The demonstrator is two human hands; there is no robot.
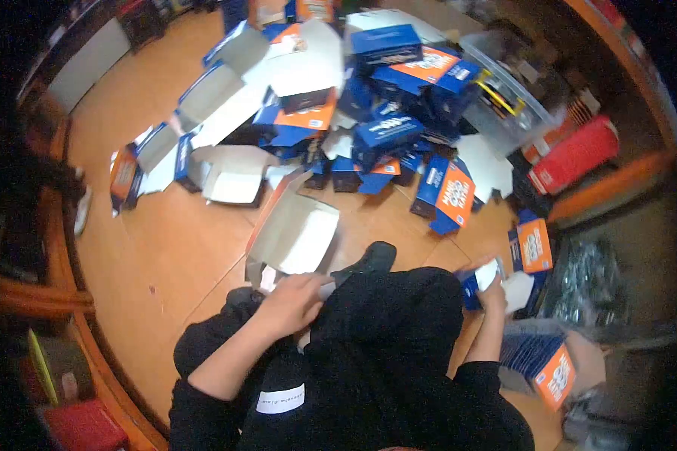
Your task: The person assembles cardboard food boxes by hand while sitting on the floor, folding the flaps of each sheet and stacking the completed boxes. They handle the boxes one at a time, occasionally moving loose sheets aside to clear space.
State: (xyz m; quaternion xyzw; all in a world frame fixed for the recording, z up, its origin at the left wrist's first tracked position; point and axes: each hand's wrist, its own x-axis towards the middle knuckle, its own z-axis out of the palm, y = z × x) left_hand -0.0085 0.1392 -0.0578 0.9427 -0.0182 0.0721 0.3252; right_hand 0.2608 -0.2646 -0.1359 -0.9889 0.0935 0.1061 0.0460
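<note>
My left hand (pixel 293 304) rests at the near edge of an open carton (pixel 297 229) with pale inner walls, close to my knee. Its fingers are bent, and what they grip, if anything, is hidden. Over on the right, my right hand (pixel 491 292) is closed on a small blue and white box (pixel 470 289) beside my other knee. A blue and orange box (pixel 532 244) lies just beyond that hand, and a white flap (pixel 517 291) is next to it.
Many blue and orange boxes (pixel 387 131) are heaped ahead on the tiled floor (pixel 173 248). Behind them at the right stands a clear plastic bin (pixel 504 98), with a red object (pixel 575 154) nearby. A carton of stacked blue pieces (pixel 538 361) sits at the lower right.
</note>
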